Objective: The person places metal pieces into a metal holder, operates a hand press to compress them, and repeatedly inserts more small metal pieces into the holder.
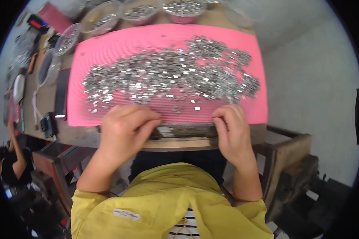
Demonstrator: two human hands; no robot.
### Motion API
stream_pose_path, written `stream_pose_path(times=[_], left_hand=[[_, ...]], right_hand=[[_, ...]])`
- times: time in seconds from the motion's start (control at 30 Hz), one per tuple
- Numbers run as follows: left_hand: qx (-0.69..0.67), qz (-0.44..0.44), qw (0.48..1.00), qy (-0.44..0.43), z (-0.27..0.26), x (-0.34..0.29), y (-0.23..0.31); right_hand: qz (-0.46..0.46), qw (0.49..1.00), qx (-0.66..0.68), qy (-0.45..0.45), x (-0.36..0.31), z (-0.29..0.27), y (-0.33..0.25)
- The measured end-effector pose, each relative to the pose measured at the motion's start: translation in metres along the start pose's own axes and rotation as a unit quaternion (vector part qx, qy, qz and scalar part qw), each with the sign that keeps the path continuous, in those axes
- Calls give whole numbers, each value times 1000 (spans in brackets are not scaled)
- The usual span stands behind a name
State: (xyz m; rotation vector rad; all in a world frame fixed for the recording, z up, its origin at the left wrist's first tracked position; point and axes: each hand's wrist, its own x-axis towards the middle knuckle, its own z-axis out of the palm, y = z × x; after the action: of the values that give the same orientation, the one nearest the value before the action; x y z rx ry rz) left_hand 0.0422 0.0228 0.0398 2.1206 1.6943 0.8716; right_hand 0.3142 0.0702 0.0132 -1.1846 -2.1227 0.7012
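Observation:
A wide heap of small shiny silver metal pieces (147,75) is spread over a ridged pink mat (251,44). At the mat's near edge, left of the middle, my left hand (125,129) is closed, thumb and fingertips pinched together. Across from it, my right hand (233,129) pinches in the same way near the mat's front edge. What either pinch holds, if anything, is too small to make out. Between the two hands runs a dark, worn strip (187,130) along the table front. A few loose pieces (197,108) lie on the mat just beyond the fingers.
Round clear tubs of silver pieces (183,10) line the far edge, with a smaller tub (68,40) at the far left. A dark phone (62,93) lies beside the mat. A black box (48,125) sits near the left corner. Another person (18,163) is at lower left.

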Motion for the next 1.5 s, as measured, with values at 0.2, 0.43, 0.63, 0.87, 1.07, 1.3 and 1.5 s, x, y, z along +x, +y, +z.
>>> stream_pose_path(times=[0.2,0.43,0.63,0.87,1.07,1.3,1.5], left_hand=[[37,36,999,8,23,-6,21],[44,101,994,15,61,1,44],[57,114,992,13,72,2,41],[44,113,993,14,73,1,36],[29,95,995,14,73,-1,33],[32,115,993,21,72,-2,29],[71,184,980,40,73,-2,25]], right_hand=[[16,999,30,-12,-20,0,-1],[-32,998,-40,30,-21,15,-2],[-53,996,-56,52,-22,22,3],[-66,994,-11,82,-23,21,4],[-54,995,13,83,-25,21,7],[-90,991,6,98,-27,25,11],[-115,989,-39,88,-27,28,10]])
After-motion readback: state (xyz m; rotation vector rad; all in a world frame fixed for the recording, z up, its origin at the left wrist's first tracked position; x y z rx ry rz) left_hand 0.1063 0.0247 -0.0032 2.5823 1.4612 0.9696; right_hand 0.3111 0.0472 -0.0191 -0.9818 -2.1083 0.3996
